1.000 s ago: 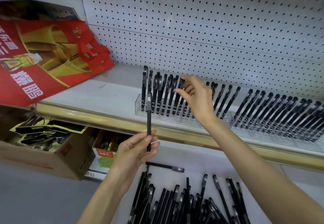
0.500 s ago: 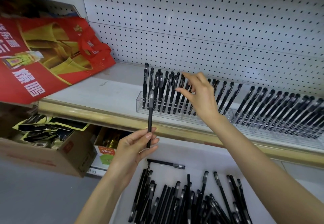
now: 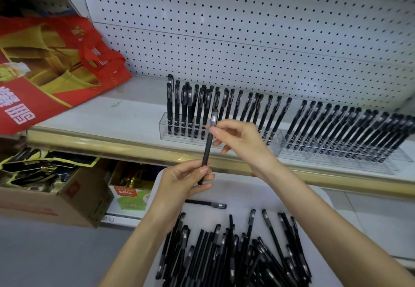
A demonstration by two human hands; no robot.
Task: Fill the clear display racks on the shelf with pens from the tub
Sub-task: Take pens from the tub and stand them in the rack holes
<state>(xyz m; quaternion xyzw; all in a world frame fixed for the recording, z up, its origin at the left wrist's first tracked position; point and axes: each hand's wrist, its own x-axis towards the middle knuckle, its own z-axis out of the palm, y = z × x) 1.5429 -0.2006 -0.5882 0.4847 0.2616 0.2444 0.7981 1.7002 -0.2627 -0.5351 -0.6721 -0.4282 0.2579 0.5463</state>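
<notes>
Pen (image 3: pixel 207 149) in transfer: black, near upright, cap end up, held in front of the shelf (image 3: pixel 89 116) edge, above the tub (image 3: pixel 280 197) and below the left rack (image 3: pixel 164 127).

Left hand (image 3: pixel 184 181): grip pinching the lower barrel between thumb and fingers. Right hand (image 3: pixel 240 136): grip pinching the pen just under the cap with thumb and forefinger, other fingers loosely spread.

Stock: the right rack (image 3: pixel 336 154) looks full. The left rack is packed at its left end, with its right end bare. Part of its row is hidden behind the right hand. Many loose pens (image 3: pixel 224 253) lie in the tub.

Assessment: the step in hand appears to be passing the pen to the right hand for seating. Recommended practice:
- Release the lower grip only once the upper pinch is secure.
- Keep the tip pointing down and aim at an open hole toward the bare right end.
- Approach from above so neighbouring caps are not knocked.
- Match the lean of the seated pens.
</notes>
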